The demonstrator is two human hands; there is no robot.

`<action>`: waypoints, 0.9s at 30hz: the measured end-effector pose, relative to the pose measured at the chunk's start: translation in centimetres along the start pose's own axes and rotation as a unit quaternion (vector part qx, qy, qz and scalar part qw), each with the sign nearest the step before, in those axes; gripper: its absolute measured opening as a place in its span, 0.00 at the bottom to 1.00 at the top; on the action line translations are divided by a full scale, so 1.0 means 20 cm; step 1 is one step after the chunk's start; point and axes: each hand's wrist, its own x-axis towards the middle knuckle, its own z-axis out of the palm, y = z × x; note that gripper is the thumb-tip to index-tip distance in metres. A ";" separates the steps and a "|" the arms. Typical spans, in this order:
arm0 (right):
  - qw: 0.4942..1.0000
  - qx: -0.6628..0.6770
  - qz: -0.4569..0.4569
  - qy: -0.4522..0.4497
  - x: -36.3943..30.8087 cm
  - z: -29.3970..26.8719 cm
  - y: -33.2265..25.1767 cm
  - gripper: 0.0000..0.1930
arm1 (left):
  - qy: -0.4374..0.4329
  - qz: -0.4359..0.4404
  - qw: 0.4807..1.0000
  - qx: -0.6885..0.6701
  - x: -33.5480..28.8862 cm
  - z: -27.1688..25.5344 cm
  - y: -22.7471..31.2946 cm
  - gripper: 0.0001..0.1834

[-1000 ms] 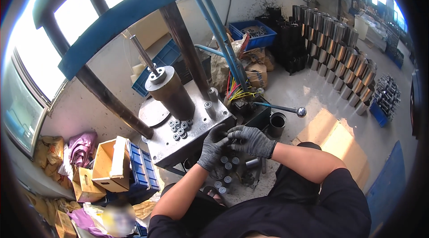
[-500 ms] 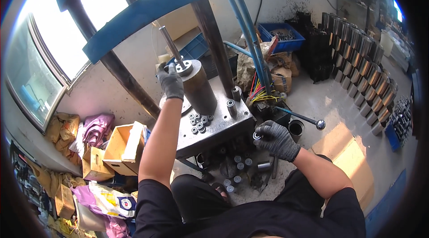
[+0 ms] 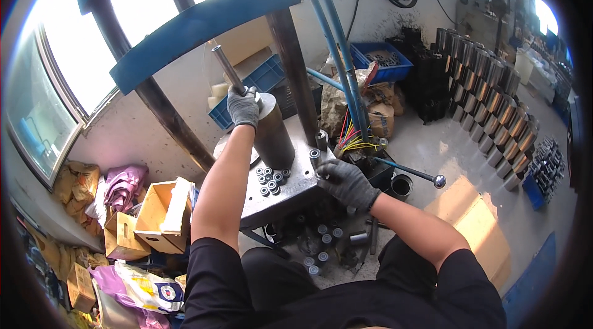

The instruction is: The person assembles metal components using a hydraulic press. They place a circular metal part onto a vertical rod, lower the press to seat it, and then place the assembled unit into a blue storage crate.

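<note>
The left hand (image 3: 243, 108) has its fingers wrapped around the lower end of the steel rod (image 3: 227, 68), atop the thick metal cylinder (image 3: 275, 141) on the worktop (image 3: 254, 200). The right hand (image 3: 347, 183) has curled fingers against the short upright sleeve (image 3: 315, 158) near the worktop's right corner; whether they grip it, I cannot tell. Small ball bearings (image 3: 265, 191) cluster between cylinder and front edge.

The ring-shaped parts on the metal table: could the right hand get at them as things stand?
Probably yes: bare metal table lies between the right hand and the ring-shaped parts, and the left forearm passes on their far side. Whether that hand already holds something is unclear.
</note>
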 end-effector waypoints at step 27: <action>0.956 -0.277 -0.007 -0.095 -0.10 -0.78 -0.54 0.13 | 0.075 -0.002 0.978 -0.194 -0.01 -0.15 0.18 0.11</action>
